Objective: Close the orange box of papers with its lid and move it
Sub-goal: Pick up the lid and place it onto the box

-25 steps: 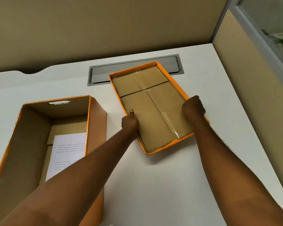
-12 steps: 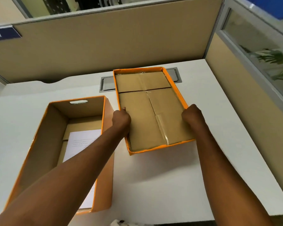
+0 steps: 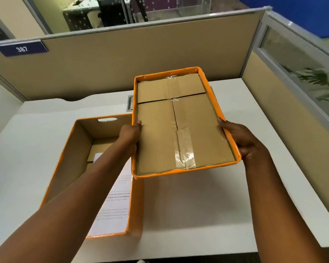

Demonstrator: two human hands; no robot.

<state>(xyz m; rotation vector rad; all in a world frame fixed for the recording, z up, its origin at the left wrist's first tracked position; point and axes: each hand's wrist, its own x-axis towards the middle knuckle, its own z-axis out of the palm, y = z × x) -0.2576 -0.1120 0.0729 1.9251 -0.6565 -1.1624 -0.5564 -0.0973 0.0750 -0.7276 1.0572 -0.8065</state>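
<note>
The orange lid (image 3: 182,130) is in the air above the white desk, inside facing up, showing brown cardboard and clear tape. My left hand (image 3: 130,136) grips its left rim and my right hand (image 3: 241,138) grips its right rim. The open orange box (image 3: 68,158) stands on the desk at the left, below and partly under the lid's left edge. White printed papers (image 3: 114,202) lie in its bottom. My left forearm crosses over the box and hides part of the papers.
The white desk (image 3: 198,205) is bounded by beige partition walls (image 3: 122,63) at the back and right. A grey cable hatch (image 3: 130,103) in the desk peeks out behind the lid. A glass pane with a plant runs along the right. The desk's front edge is near.
Both hands have lifted the lid off the desk and brought it up and toward me, slightly left over the box's edge. The camera has tilted up, showing more of the partition.
</note>
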